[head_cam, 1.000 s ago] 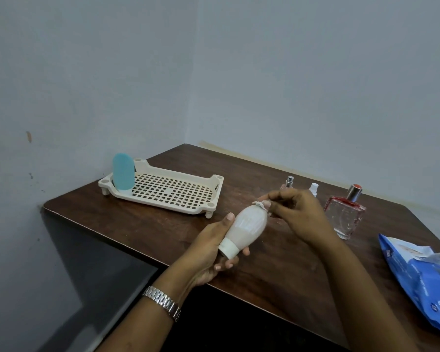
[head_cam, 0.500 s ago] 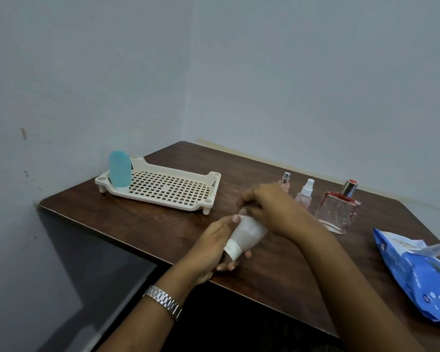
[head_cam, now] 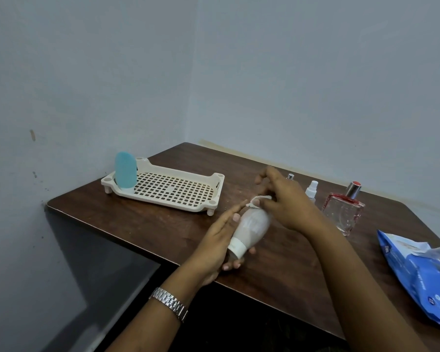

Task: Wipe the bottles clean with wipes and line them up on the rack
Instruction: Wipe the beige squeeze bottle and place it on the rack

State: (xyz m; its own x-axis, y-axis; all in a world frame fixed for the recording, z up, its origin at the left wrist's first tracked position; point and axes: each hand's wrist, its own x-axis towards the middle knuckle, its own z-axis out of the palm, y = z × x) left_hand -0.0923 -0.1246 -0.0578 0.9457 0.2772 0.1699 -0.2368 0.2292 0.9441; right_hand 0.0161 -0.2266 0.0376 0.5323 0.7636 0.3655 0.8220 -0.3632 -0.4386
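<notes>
Five bottles are in view: one blue bottle (head_cam: 124,170) standing in the rack at centre left, one white bottle (head_cam: 250,228) in the middle of the frame, and three at centre right. Those three are one silver-capped spray bottle (head_cam: 290,176) with only its top showing, one white-capped spray bottle (head_cam: 311,190) and one square glass perfume bottle (head_cam: 344,212). There is one cream rack (head_cam: 160,202), one crumpled wipe (head_cam: 258,199) and one blue pack of wipes (head_cam: 422,273) at the lower right edge. Two hands show: the left hand (head_cam: 214,247) grips the white bottle, the right hand (head_cam: 287,207) pinches the wipe. One metal wristwatch (head_cam: 169,302) is on the left wrist. One dark wooden worktop (head_cam: 137,224) carries everything.
</notes>
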